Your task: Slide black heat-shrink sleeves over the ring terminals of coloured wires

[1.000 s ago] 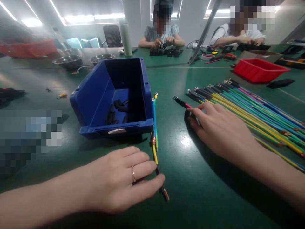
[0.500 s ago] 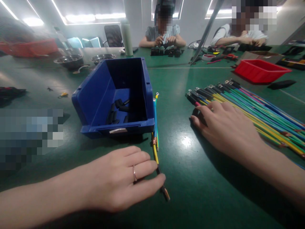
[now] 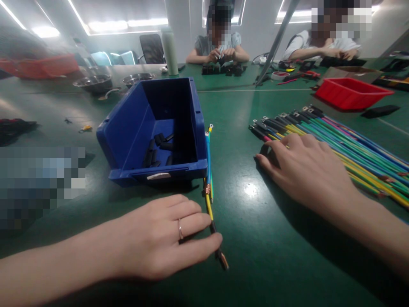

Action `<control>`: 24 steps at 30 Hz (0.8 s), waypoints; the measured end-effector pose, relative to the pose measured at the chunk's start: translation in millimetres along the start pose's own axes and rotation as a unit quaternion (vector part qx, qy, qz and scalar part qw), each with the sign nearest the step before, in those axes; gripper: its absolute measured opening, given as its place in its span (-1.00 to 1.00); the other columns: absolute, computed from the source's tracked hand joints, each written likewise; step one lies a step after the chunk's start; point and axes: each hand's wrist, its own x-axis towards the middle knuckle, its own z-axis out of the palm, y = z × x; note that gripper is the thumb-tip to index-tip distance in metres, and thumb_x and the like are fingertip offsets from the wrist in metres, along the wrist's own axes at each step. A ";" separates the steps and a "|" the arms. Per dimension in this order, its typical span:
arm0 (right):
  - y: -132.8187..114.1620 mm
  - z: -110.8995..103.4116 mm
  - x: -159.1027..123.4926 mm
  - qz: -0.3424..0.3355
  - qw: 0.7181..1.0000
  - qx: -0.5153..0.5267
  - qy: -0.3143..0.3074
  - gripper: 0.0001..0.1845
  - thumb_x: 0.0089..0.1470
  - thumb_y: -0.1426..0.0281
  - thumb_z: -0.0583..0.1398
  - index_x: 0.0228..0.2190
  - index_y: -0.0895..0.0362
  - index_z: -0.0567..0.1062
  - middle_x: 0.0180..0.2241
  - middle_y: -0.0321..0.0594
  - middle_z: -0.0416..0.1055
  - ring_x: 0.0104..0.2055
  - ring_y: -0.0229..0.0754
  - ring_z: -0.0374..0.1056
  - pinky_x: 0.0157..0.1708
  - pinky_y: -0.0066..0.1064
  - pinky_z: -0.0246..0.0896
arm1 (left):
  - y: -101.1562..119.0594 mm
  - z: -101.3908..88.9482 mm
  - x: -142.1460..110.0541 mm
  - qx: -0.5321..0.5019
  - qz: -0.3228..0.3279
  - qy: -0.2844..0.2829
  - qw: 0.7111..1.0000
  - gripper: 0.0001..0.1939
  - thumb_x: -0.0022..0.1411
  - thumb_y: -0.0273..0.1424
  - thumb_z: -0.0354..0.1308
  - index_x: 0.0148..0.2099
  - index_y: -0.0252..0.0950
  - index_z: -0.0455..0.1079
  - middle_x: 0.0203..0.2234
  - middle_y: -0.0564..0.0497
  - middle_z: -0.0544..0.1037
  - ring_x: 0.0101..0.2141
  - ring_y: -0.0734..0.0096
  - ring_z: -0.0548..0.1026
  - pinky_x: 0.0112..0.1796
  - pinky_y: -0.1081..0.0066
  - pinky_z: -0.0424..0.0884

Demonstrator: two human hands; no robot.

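My left hand [image 3: 172, 238] is closed, thumb and fingers pinching a yellow cable [image 3: 209, 207] near its black sleeve; a bare copper end [image 3: 225, 261] sticks out below. Just beyond, a blue cable [image 3: 208, 157] with a ring terminal lies along the right side of a blue bin [image 3: 158, 174]. Several short black tubes [image 3: 153, 155] rest inside that bin. My right hand [image 3: 300, 164] curls over the left edge of a row of coloured cables [image 3: 348, 145] with black-sleeved ring terminals. Its fingers are bent together, with something dark between thumb and forefinger that I cannot make out.
A red tray [image 3: 351, 96] stands behind the cable row, with a cardboard box [image 3: 354, 73] beyond it. Metal bowls [image 3: 92, 83] and a pale green bottle [image 3: 169, 51] are behind the bin. Two people work across the green table [image 3: 230, 108].
Both hands stay almost where they were. The view has shifted very slightly; the yellow cable remains pinched in my left hand.
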 end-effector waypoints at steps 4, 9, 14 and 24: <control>2.9 0.1 1.3 0.014 1.000 0.002 -0.023 -0.44 0.36 0.11 -0.12 -0.13 0.23 0.51 -0.18 0.11 0.37 -0.14 0.03 0.29 -0.23 -0.21 0.08 | -0.4 -0.2 0.6 -0.003 -0.003 -0.013 1.000 -0.69 0.52 -0.51 -0.11 0.03 -0.33 0.47 -0.25 -0.06 0.63 -0.27 0.31 0.55 -0.27 0.32 0.51; 6.7 -3.8 3.4 0.018 0.999 0.027 -0.034 -0.48 0.36 0.20 -0.10 -0.11 0.27 0.52 -0.11 0.19 0.37 -0.09 0.06 0.29 -0.20 -0.18 0.09 | -0.3 0.7 -2.4 -0.008 -0.004 -0.026 1.000 -0.64 0.54 -0.52 -0.18 0.06 -0.34 0.45 -0.25 -0.04 0.63 -0.26 0.34 0.54 -0.24 0.32 0.49; -2.5 -4.9 7.1 -0.037 0.997 0.062 -0.012 -0.56 0.33 0.33 -0.03 -0.01 0.26 0.53 0.04 0.12 0.37 0.00 0.07 0.26 -0.08 -0.13 0.18 | -1.0 1.0 -4.8 -0.010 -0.018 -0.035 0.999 -0.63 0.54 -0.53 -0.19 0.13 -0.42 0.42 -0.18 -0.06 0.65 -0.20 0.33 0.54 -0.19 0.31 0.50; -43.3 -17.4 -10.7 -0.328 0.893 0.286 0.112 -0.49 0.25 0.52 0.08 0.20 0.09 0.41 -0.15 -0.11 0.39 -0.22 -0.24 0.23 -0.28 -0.41 0.23 | -1.3 3.9 -1.1 -0.011 -0.016 -0.014 1.000 -0.68 0.53 -0.54 -0.13 0.09 -0.42 0.43 -0.23 -0.08 0.65 -0.23 0.34 0.56 -0.23 0.33 0.51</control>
